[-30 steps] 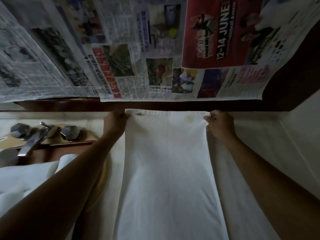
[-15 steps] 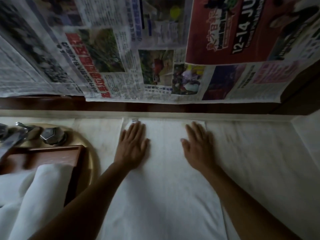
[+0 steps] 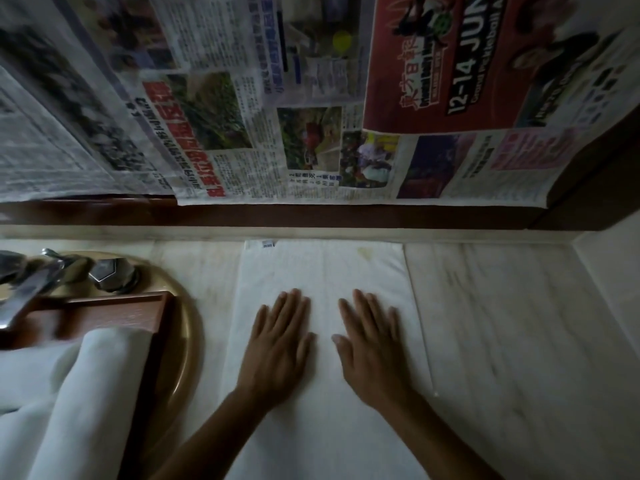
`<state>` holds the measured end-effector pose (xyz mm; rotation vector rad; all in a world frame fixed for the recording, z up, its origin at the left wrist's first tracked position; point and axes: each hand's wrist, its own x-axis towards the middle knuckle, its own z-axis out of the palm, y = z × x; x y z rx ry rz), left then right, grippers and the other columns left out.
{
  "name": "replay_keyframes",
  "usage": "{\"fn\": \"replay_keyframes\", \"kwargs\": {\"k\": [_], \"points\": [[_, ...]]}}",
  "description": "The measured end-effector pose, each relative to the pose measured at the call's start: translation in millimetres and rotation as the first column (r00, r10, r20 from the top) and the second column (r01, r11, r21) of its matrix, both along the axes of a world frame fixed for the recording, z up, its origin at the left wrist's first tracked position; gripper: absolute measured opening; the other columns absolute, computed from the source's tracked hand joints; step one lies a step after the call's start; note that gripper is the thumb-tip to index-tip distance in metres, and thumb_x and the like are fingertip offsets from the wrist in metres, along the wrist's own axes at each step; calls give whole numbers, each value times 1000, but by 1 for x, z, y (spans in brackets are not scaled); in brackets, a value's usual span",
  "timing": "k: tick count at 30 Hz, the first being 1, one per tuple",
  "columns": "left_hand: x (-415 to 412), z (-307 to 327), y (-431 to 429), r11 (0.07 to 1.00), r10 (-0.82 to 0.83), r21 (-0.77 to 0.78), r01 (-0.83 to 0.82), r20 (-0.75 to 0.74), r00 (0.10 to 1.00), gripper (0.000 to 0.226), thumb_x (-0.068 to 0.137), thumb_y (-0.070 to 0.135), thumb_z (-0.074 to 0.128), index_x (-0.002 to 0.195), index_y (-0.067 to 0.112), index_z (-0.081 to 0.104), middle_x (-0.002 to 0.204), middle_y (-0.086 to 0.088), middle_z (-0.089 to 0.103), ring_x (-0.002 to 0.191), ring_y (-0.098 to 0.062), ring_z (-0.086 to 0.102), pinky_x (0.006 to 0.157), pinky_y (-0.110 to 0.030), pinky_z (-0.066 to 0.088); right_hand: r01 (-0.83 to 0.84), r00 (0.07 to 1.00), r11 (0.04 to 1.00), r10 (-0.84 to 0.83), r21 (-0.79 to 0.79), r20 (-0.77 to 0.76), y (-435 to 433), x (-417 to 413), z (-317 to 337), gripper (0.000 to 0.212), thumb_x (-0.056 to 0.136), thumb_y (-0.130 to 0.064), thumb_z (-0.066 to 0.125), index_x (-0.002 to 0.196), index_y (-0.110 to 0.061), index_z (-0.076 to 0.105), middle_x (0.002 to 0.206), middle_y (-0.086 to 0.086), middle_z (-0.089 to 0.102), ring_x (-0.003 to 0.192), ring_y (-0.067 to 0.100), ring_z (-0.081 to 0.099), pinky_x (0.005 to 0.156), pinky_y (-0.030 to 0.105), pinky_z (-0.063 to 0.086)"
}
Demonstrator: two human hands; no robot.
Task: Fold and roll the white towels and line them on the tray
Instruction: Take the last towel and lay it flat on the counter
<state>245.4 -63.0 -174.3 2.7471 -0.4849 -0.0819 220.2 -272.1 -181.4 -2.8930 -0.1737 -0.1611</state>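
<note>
Both palms were down flat on the folded white towel [image 3: 325,268], which lay lengthwise on the marble desk [image 3: 502,323], its far edge against the back ledge under the newspaper [image 3: 242,140]. Left hand [image 3: 277,344] and right hand [image 3: 372,344] sat side by side near its middle, fingers [image 3: 292,306] straight and slightly spread, pinching nothing. That looked like the smoothing step, roll not yet begun. Next move, I'd say: take one end, roll it tight and even, then carry it to the wooden tray [image 3: 104,301] at the left, where what looked like a rolled towel [image 3: 86,393] lay
</note>
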Motion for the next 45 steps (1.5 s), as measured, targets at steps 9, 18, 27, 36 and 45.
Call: {"fn": "replay_keyframes", "kwargs": {"k": [9,18,27,36,45], "points": [[-7,11,68,972,233,-9,-233,45,971,69,104,51,16,163,15,16,170,-5,10,158,-20,5,127,-50,15,351,932,936,-351,-19,-94,-99,-3,8,76,103,-59,5,160,-16,30,169,9,19,156,32,16,120,64,20],[-108,2,17,996,-10,-88,12,24,1000,61,109,48,25,161,16,27,170,-1,18,157,-18,15,125,-45,16,-5,1000,1000,5,-5,-12,20,-95,5,57,104,-43,41,158,-24,37,169,3,20,157,27,14,121,62,17],[-138,2,87,990,88,-122,-77,87,992,63,108,43,25,160,9,27,169,-8,20,157,-26,17,123,-50,21,345,933,938,-347,36,90,-56,-130,14,62,105,-44,33,155,-8,39,166,15,26,152,36,26,116,62,28],[-226,-4,60,996,-46,-70,50,62,997,61,105,38,40,158,11,33,168,-6,25,156,-23,22,121,-51,25,50,999,998,-50,-23,-1,3,-216,7,56,103,-38,43,155,-20,42,167,3,26,156,26,20,120,62,19],[-252,13,66,995,35,-99,-30,44,998,65,104,39,36,163,14,21,171,-5,11,158,-25,9,125,-53,14,252,967,968,-251,15,-48,1,-248,22,62,106,-47,28,161,-19,27,170,8,17,157,31,10,124,60,12]]}}
